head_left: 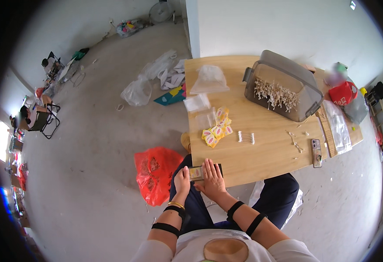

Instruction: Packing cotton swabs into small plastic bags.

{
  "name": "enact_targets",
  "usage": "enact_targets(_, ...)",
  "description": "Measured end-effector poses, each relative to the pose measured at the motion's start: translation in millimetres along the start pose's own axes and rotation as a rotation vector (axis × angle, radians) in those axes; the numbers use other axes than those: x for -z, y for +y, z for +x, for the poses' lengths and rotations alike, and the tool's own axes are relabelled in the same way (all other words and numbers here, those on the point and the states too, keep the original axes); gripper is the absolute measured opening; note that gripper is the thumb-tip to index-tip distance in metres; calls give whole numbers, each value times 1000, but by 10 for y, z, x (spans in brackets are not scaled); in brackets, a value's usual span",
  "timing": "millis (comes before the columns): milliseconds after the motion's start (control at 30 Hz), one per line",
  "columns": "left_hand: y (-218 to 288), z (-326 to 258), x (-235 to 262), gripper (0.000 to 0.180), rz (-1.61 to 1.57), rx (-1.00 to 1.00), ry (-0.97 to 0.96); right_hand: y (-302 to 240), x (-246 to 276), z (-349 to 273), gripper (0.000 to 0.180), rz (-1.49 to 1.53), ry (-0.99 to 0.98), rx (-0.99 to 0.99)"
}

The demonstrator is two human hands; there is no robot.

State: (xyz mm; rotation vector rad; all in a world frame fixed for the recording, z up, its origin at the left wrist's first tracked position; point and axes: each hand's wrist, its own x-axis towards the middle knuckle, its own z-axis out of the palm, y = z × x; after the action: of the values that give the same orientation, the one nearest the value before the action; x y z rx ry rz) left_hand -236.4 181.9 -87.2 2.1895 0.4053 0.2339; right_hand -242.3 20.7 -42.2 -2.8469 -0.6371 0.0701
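At the near left corner of the bench, the person holds a small swab pack, a row of cotton swabs with a yellow label showing, on a dark flat piece. The left hand is at the pack's left end, its fingers bent and partly hidden, so how tightly they grip cannot be told from here. The right hand lies flat over the other end, its fingers nearly straight and side by side, pressing rather than pinching. The main risk looks to be this corner: with the person's lap and the floor just beyond, a slip of the left hand could tip the pack off the bench. Uneven pressure from the right palm might also skew the row or bend the thin sticks. Towards the middle of the bench, a neat row of swabs lies unwrapped, and a careless sweep of the right hand could scatter it. On the left part of the bench, yellow cards overlap in a loose pile, so two could easily be lifted as one. Stray swabs near the bench's right end could roll away if nudged, and a knock to the grey tub at the bench's far side might spill its heap of swabs.
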Motion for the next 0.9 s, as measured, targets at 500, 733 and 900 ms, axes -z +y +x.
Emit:
enact_targets(500,763,70,73,42,148,-339,146,1722,572,-181,48,279,438,-370)
enact_targets(733,1477,-120,-820,66,199,-727,-342,2582,941,152,39,186,618,-507)
enact_targets(900,1702,181,-1400,76,376,-810,-417,3052,1130,530,36,149,556,-589)
